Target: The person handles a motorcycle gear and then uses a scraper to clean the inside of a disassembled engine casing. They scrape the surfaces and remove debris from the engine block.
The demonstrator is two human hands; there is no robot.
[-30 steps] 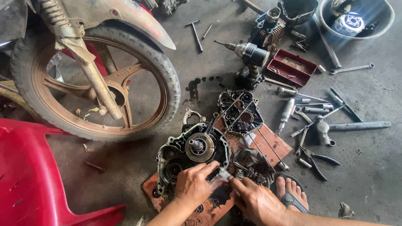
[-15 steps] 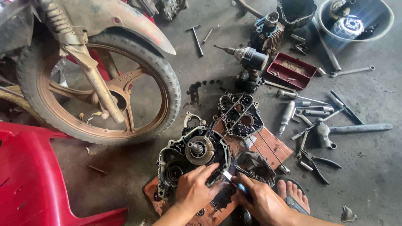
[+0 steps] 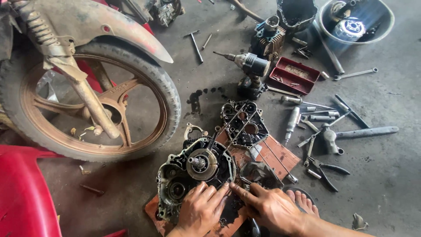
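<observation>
Lower centre, the engine case point(image 3: 193, 175) lies split open (cover off); both hands point(image 3: 201, 210) point(image 3: 272, 208) press fingertips on it, gripping nothing.

Stained grey concrete floor point(image 3: 386, 184)

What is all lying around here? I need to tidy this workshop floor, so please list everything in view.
engine crankcase: one, dark grey, on the floor in front of the hands
engine cover: one, black, just behind the crankcase
wooden board: one, reddish, under the engine parts
motorcycle wheel: one, black tyre with tan rim, at left
plastic chair: one, red, bottom left
power drill: one, grey and black, centre top
parts tray: one, red, beside the drill
metal basin: one, silver, top right
pliers: one, black, right of the board
wrenches and sockets: several, silver, scattered at right
left hand: on the crankcase's lower edge
right hand: forefinger pointing to the crankcase
</observation>
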